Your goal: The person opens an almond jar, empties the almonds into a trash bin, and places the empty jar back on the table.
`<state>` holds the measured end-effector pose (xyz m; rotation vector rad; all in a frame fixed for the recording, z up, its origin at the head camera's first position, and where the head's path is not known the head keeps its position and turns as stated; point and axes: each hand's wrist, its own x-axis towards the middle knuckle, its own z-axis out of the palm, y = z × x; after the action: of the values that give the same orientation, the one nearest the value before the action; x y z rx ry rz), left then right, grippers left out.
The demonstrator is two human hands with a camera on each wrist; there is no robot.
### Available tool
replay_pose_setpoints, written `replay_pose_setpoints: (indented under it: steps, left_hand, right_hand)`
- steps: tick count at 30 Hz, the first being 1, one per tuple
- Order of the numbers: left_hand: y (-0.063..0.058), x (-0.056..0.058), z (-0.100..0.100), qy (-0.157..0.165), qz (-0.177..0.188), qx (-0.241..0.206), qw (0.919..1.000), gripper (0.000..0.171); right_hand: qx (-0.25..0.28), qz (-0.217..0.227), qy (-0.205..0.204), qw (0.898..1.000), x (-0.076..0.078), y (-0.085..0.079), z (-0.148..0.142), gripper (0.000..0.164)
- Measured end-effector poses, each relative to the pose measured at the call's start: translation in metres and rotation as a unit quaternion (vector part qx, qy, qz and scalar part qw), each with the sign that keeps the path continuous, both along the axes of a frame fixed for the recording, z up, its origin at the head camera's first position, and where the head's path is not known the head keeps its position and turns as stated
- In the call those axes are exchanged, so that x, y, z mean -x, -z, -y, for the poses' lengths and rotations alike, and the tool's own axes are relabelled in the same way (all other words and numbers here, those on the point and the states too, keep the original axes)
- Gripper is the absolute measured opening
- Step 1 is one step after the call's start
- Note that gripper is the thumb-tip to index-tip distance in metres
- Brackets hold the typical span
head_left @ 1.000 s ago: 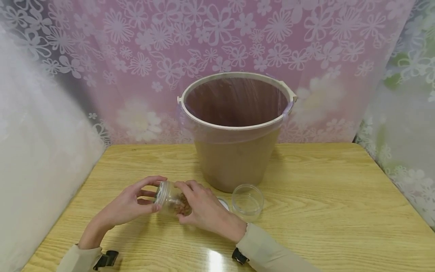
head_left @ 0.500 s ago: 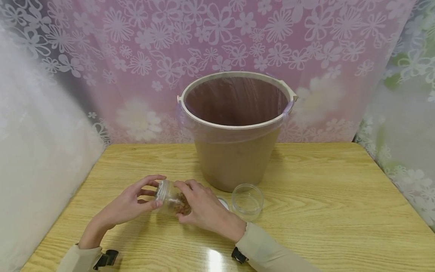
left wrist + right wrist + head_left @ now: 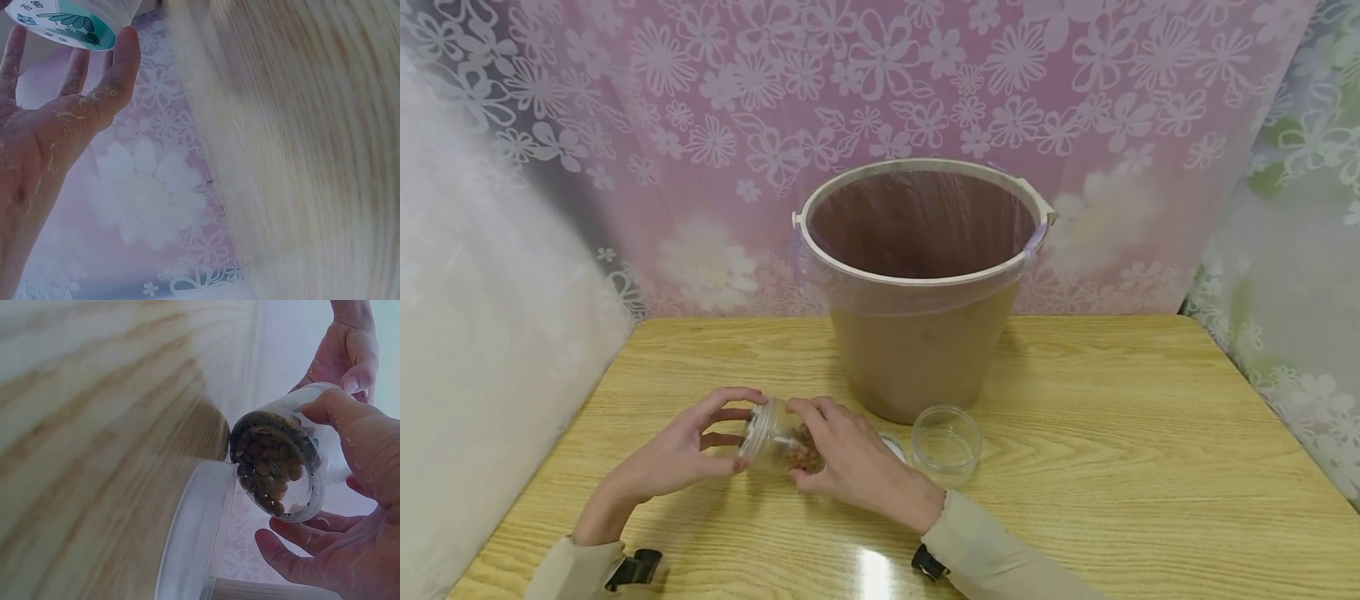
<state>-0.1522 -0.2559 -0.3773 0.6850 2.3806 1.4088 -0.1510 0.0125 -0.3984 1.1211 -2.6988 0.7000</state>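
Observation:
A clear jar [image 3: 778, 437] lies tilted on its side between the two hands, with brown kernels [image 3: 265, 462] gathered toward its bottom. My right hand [image 3: 853, 462] grips the jar's lower body, thumb on one side and fingers on the other. At the opposite end, my left hand [image 3: 677, 454] spreads its curled fingers and thumb around the rim of the lid. A green leaf design and dark lettering show on the white lid [image 3: 78, 25] in the left wrist view. The right wrist view looks at the jar's round base, close over the wood.
Behind the hands stands a tall beige bucket [image 3: 917, 358] lined with a thin plastic bag. An open clear round container [image 3: 947, 462] sits to the right of the right hand. Beside it, a white round piece [image 3: 892, 447] is partly hidden. The wooden table [image 3: 1120, 433] meets floral curtains.
Fingers of my left hand have shifted slightly around the lid, the thumb moving a little up and then back down. My right hand keeps the jar in place.

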Motion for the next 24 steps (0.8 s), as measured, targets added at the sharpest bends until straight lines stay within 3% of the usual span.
replay_pose_setpoints:
  steps: [13, 24]
  left_hand:
    - [0.0004, 0.0011, -0.0017, 0.001, 0.029, -0.007, 0.9995, 0.061]
    - [-0.0011, 0.0026, -0.0060, -0.040, 0.035, 0.051, 0.9973, 0.057]
  right_hand:
    - [0.019, 0.013, -0.012, 1.000, 0.0016, 0.0016, -0.0016, 0.074]
    - [0.019, 0.015, -0.006, 1.000, 0.0014, 0.0022, -0.0012, 0.075]
